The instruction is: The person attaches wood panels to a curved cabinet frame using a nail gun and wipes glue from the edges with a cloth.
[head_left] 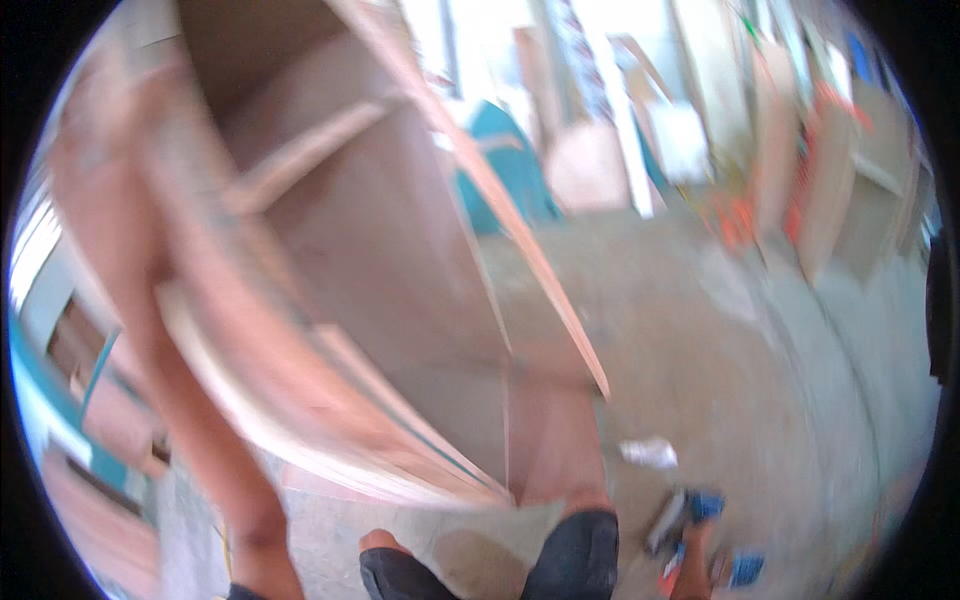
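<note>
A large wooden cabinet frame (pixel 370 250), open-faced with brown inner panels and a cross batten (pixel 310 160), leans at a tilt in front of me. Its lower corner is near my knees. My left arm reaches up along its left side, and my left hand (pixel 135 115) grips the frame's upper left edge. That hand is smeared by motion, so single fingers do not show. Low on the right, my right hand (pixel 697 535) is closed around a grey and blue power tool (pixel 672 520), drill-like in shape. Blur hides the tool's exact kind.
A white scrap (pixel 648 452) lies on the concrete floor (pixel 720 400). Along the far wall lean a teal panel (pixel 505 165), boards and a white sheet (pixel 678 140). More wooden frames (pixel 870 180) stand at the right, beside orange items. Teal and brown pieces (pixel 105 400) are at the left.
</note>
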